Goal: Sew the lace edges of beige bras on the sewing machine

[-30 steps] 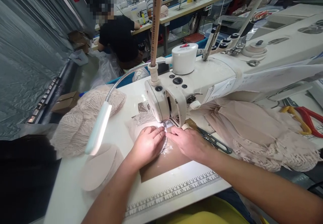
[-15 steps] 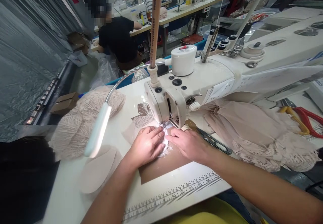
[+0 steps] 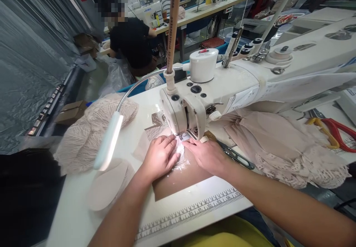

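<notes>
Okay, we're seeing both hands working right at the head of the white sewing machine (image 3: 180, 104), with the pale fabric (image 3: 181, 151) lying between them, by the needle area, over a shiny brown sheet (image 3: 178, 185). The left hand (image 3: 161, 156) is lying palm down at the fabric's left side, its fingers fairly straight and close together, thumb a bit apart, pressing rather than gripping. The right hand (image 3: 207, 156) is resting opposite, forefinger reaching toward the needle area, other fingers curling under; we're not managing to tell whether they're pinching anything. A slim dark tool (image 3: 237, 157) is lying just beyond the right wrist. Left of the machine, we're noting a lit lamp (image 3: 109, 141) hanging over the table (image 3: 69, 213), a lacy pile (image 3: 79, 139) behind it, and pale rounded pieces (image 3: 107, 187) sitting near the left forearm. A printed ruler strip (image 3: 191, 215) is running along the near edge. On the right, a frilled beige pile (image 3: 280, 139) is lying beside a red handle (image 3: 336, 134). Further back, a person in black (image 3: 130, 41) is working at another table.
</notes>
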Available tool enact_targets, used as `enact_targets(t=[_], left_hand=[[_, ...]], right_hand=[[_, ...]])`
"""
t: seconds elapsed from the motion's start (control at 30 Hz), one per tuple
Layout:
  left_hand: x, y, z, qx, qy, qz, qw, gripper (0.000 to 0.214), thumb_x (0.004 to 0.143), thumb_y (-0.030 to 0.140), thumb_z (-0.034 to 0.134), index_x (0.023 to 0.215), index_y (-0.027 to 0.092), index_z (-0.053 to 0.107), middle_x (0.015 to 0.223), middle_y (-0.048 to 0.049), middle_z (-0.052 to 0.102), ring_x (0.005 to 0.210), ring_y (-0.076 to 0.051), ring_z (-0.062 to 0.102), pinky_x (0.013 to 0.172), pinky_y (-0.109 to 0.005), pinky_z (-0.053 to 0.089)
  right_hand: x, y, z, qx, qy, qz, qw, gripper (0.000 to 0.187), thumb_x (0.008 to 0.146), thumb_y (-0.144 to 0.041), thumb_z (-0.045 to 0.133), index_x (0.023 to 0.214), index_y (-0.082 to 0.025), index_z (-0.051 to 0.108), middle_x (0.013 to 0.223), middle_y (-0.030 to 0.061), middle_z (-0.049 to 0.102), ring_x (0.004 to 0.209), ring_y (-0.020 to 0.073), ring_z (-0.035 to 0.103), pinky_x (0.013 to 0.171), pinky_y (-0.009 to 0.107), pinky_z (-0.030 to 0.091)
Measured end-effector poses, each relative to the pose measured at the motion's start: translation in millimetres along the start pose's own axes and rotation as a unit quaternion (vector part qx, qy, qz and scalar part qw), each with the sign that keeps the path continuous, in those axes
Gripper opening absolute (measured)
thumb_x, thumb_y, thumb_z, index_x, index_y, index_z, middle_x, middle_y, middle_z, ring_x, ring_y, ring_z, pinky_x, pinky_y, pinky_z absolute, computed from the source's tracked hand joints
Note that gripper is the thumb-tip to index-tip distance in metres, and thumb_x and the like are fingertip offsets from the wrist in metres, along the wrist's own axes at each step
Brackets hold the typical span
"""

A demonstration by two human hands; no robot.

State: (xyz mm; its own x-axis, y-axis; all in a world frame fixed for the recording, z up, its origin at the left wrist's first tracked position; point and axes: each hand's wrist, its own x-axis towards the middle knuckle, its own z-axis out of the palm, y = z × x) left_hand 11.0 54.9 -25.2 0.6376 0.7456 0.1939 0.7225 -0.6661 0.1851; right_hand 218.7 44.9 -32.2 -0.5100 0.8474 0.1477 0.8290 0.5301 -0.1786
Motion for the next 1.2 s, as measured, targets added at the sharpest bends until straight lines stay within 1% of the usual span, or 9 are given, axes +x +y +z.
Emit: enact_targets(t=[0.13,0.23,0.3,0.4,0.5,0.7,1.0,1.07,1.2], left_hand=[[-3.7,-0.5,-1.9,-0.042,0.044,0.02,0.998,0.031,0.088,0.032,0.05,0.112,0.015,0.061,0.123,-0.0124,0.059,0.108,-0.028,0.052,0.09,-0.045,0.045],[-4.8,1.4,-2.9,-0.06,0.076,0.054,0.994,0.026,0.088,0.027,0.051,0.111,0.017,0.06,0.118,-0.0112,0.062,0.104,-0.025,0.054,0.088,-0.042,0.046],[-4.5,3.2,-2.9,-0.06,0.076,0.079,0.992,0.025,0.09,0.024,0.05,0.111,0.018,0.06,0.115,-0.0097,0.064,0.101,-0.023,0.055,0.087,-0.04,0.047],[-3.7,5.8,-2.5,-0.042,0.05,0.102,0.993,0.024,0.091,0.02,0.049,0.111,0.018,0.062,0.113,-0.0075,0.066,0.098,-0.021,0.056,0.085,-0.039,0.047],[-3.2,8.4,-2.1,-0.021,0.036,0.092,0.995,0.023,0.091,0.021,0.049,0.109,0.018,0.064,0.114,-0.0072,0.067,0.097,-0.022,0.057,0.084,-0.04,0.047],[-2.0,16.2,-0.4,-0.014,0.038,0.058,0.998,0.023,0.092,0.022,0.049,0.105,0.017,0.067,0.111,-0.0061,0.069,0.093,-0.021,0.058,0.079,-0.038,0.05],[-0.7,11.5,5.9,-0.005,0.033,0.041,0.999,0.029,0.092,0.027,0.048,0.113,0.016,0.064,0.121,-0.0073,0.063,0.097,-0.024,0.056,0.083,-0.042,0.05],[-1.6,11.0,4.1,-0.002,0.031,0.041,0.999,0.029,0.092,0.027,0.048,0.114,0.015,0.063,0.122,-0.0083,0.062,0.098,-0.024,0.056,0.083,-0.042,0.049],[-3.0,13.6,-0.7,0.0,0.028,0.049,0.998,0.027,0.092,0.026,0.047,0.11,0.016,0.064,0.12,-0.0079,0.063,0.094,-0.023,0.056,0.082,-0.041,0.049]], right_hand=[[-2.5,2.6,1.9,0.015,0.024,0.004,1.0,0.038,0.086,-0.01,0.042,0.116,-0.019,0.063,0.092,0.007,0.063,0.078,0.0179,0.052,0.064,0.029,0.032],[-5.9,4.8,3.1,0.04,0.043,-0.018,0.998,0.035,0.088,-0.01,0.041,0.115,-0.019,0.063,0.092,0.0063,0.063,0.078,0.0165,0.052,0.064,0.028,0.032],[-7.5,5.1,2.6,0.053,0.045,-0.046,0.996,0.035,0.089,-0.01,0.042,0.117,-0.019,0.062,0.094,0.0055,0.063,0.075,0.0151,0.05,0.062,0.028,0.03],[-7.9,3.3,-0.1,0.05,0.021,-0.066,0.996,0.035,0.087,-0.009,0.044,0.114,-0.02,0.062,0.093,0.0045,0.062,0.072,0.0144,0.048,0.059,0.029,0.026],[-7.3,-0.2,-3.1,0.03,-0.004,-0.056,0.998,0.034,0.084,-0.006,0.046,0.109,-0.019,0.064,0.09,0.0044,0.061,0.07,0.0146,0.047,0.058,0.029,0.023],[-8.5,-4.0,-2.8,0.0,0.015,-0.046,0.999,0.03,0.083,-0.004,0.046,0.1,-0.018,0.066,0.086,0.005,0.061,0.071,0.0156,0.046,0.061,0.031,0.023],[-3.3,-2.2,-1.3,-0.008,0.005,-0.01,1.0,0.036,0.082,-0.006,0.047,0.112,-0.018,0.063,0.09,0.0066,0.063,0.072,0.0171,0.049,0.061,0.032,0.027],[-4.0,-1.1,-1.4,-0.002,0.01,-0.014,1.0,0.036,0.083,-0.007,0.047,0.114,-0.018,0.062,0.089,0.0059,0.062,0.073,0.017,0.048,0.062,0.032,0.026],[-8.4,2.6,1.2,0.019,0.013,-0.055,0.998,0.031,0.085,-0.008,0.046,0.109,-0.02,0.064,0.087,0.0038,0.059,0.075,0.016,0.046,0.061,0.031,0.024]])
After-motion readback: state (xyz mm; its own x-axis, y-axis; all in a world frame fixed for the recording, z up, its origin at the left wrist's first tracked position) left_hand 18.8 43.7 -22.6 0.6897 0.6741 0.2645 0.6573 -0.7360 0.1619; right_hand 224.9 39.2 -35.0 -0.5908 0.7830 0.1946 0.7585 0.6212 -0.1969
